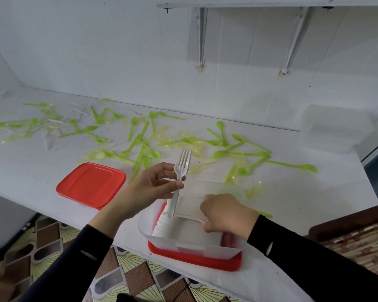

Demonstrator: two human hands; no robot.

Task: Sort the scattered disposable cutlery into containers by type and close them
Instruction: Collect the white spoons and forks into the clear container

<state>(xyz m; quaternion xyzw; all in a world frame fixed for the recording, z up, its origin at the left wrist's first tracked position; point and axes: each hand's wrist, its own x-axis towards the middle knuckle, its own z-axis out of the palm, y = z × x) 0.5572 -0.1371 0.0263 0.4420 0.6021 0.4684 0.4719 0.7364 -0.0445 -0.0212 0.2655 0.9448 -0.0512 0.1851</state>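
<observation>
A clear plastic container (pixel 190 246) sits on a red lid (pixel 194 259) at the counter's front edge, with a stack of white forks (pixel 162 225) lying inside. My left hand (pixel 148 188) pinches one white fork (pixel 180 173) upright, tines up, its handle end dipping into the container. My right hand (pixel 225 214) reaches into the container and grips the edge of a white packet (pixel 190 205) there. Several green spoons (pixel 140 147) and pale yellow spoons (pixel 162 138) lie scattered over the white counter behind.
A second red lid (pixel 91 184) lies flat to the left of the container. Clear containers (pixel 334 127) stand stacked at the back right by the wall. A brown woven chair edge (pixel 354 236) is at the right. Shelf brackets (pixel 201 38) hang above.
</observation>
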